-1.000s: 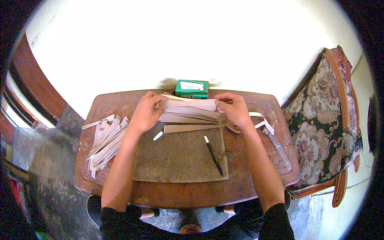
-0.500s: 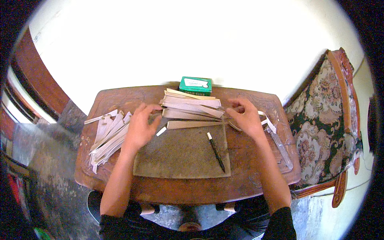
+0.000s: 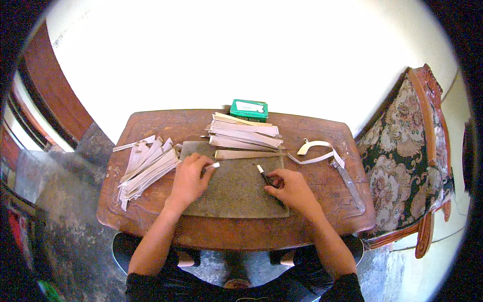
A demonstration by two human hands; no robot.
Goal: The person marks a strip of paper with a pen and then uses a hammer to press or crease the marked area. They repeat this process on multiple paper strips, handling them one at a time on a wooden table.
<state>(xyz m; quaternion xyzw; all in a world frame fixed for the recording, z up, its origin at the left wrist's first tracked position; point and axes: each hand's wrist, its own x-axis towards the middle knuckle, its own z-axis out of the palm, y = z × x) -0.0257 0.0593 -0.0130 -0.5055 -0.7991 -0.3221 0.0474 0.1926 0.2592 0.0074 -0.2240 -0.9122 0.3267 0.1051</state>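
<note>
My left hand [image 3: 190, 181] is over the left part of a dark grey rectangular mat, its thumb and fingertips closed on a small white piece [image 3: 216, 165], perhaps a cap. At the mat's right side my right hand [image 3: 288, 189] pinches a slim black marker [image 3: 264, 175] with a white end, which tilts up and left; the palm and fingers hide its lower part. Across the far part of the mat [image 3: 236, 194] lies a stack of pale strips [image 3: 244, 133], with a single strip [image 3: 246, 154] on the near side of it.
Another heap of pale strips [image 3: 151, 168] covers the table's left side. A green box [image 3: 249, 109] stands at the back by the white wall. On the right lie a curled white band [image 3: 322, 146] and a clear flat strip [image 3: 349, 189]. A flowered armchair [image 3: 397, 161] stands beside the wooden table [image 3: 241, 236].
Both hands have come nearer from beside the far stack. My left hand has taken the small white piece and my right hand the black marker. The curled band has come into fuller sight.
</note>
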